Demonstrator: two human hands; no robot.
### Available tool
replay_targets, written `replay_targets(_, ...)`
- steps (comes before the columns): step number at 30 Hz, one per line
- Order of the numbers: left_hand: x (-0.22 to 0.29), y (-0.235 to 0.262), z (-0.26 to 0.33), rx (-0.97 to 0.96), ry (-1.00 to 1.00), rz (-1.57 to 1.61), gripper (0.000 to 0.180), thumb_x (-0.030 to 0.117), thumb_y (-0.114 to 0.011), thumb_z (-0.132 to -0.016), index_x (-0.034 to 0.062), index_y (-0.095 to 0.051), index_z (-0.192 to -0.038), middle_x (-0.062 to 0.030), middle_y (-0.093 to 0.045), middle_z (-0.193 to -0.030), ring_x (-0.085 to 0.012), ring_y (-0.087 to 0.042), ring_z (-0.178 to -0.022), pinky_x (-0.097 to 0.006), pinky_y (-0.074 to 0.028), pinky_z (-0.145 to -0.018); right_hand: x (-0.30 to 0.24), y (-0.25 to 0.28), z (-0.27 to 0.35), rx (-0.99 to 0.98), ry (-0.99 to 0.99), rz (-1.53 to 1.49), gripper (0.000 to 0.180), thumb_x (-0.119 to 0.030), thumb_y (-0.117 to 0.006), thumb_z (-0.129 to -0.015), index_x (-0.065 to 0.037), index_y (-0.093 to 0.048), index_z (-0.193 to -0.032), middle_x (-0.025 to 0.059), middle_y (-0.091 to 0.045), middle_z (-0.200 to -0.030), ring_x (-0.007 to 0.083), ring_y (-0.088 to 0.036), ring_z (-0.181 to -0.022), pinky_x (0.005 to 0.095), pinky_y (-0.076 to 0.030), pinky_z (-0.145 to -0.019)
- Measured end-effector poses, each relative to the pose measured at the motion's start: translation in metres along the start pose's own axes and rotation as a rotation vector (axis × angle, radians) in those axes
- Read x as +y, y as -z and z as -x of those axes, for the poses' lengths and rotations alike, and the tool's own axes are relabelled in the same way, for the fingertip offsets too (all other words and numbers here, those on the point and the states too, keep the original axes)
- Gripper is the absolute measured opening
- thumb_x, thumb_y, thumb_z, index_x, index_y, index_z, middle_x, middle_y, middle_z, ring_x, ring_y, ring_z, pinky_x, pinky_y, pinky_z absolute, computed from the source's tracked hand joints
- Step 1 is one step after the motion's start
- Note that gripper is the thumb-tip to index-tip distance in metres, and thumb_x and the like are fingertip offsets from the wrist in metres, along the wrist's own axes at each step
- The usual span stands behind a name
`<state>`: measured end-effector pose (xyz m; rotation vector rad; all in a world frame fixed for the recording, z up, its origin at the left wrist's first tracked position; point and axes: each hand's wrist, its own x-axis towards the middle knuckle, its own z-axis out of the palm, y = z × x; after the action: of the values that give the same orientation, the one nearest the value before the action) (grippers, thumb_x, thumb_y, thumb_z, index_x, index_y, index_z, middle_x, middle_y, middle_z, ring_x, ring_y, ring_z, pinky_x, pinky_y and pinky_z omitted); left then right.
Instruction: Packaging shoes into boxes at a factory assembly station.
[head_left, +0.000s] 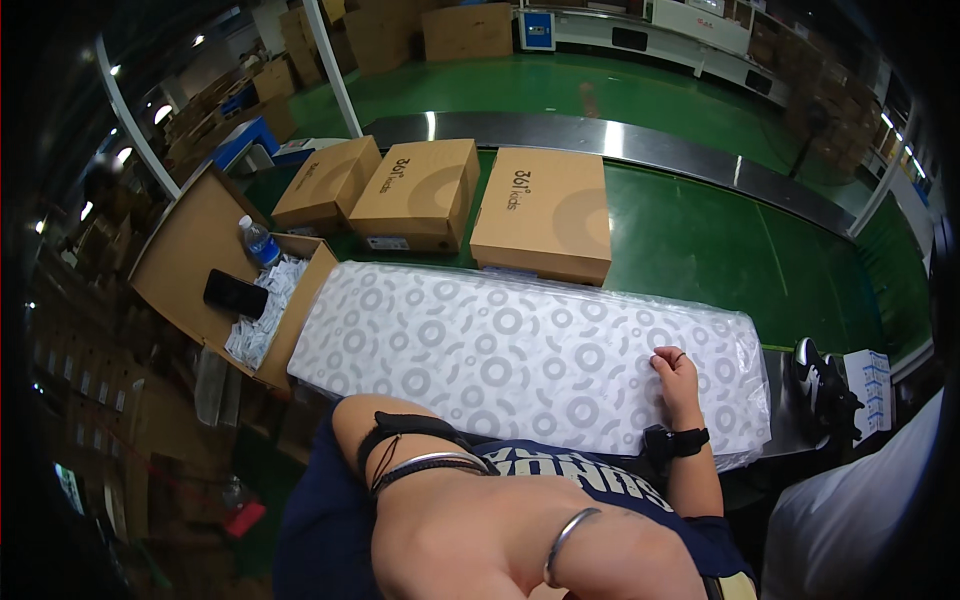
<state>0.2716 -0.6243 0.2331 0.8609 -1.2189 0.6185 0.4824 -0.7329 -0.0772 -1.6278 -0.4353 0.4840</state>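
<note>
Green floor (460,90) beyond the belt, right hand (679,382) poised at the patterned paper

From my end, the white paper stack (500,360), printed with grey rings, fills the middle of the view. It lies flat and crosswise, just in front of my navy shirt (600,480), with clear film (748,330) at its right end. Whether the film wraps it all round, I can't tell.

My right hand is over the stack's right part, narrow, its fingers half curled. I see no object in it, but can't tell whether the tips touch or pinch the top sheet. My left hand (450,535) looms close to the lens at the lower edge; its fingers can't be made out, so neither can its grip.

I judge this to be a pause at the paper, before any sheet is lifted. As I read it, the next move calls for finding one sheet's edge, with the left hand lowered to steady the rest.

Just beyond, three brown boxes (545,215) stand shut on the green belt (700,225). To the left, an open carton (305,315) holds small white packets (265,330), a dark phone (236,296) and a bottle (259,244). Right of the paper, a dark shoe (826,390) sits beside a white-and-blue box (868,390).
</note>
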Motion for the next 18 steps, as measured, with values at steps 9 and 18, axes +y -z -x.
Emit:
replay_targets(9, 0.029, 0.021, -0.013, 0.05, 0.307, 0.024, 0.017, 0.01, -0.057, -0.079, -0.0041, -0.056, -0.088, -0.014, -0.055, -0.088, -0.0195, -0.053, -0.069, -0.03, -0.045, -0.059, -0.002, 0.0, -0.001, -0.008, -0.004, 0.006, 0.018, -0.007, -0.055, -0.081, 0.003, -0.057, -0.096, 0.004, -0.059, -0.084, 0.0095, -0.054, -0.077, 0.0215, -0.042, -0.071)
replay_targets(18, 0.006, 0.019, -0.006, -0.041, -0.056, -0.212, 0.021, 0.018, -0.059, -0.082, -0.0006, -0.063, -0.072, -0.0066, -0.055, -0.07, -0.012, -0.047, -0.053, -0.021, -0.036, -0.044, -0.001, 0.001, -0.002, -0.019, 0.0, 0.02, 0.018, -0.007, -0.055, -0.081, 0.003, -0.058, -0.096, 0.0041, -0.059, -0.084, 0.01, -0.054, -0.077, 0.0219, -0.043, -0.073)
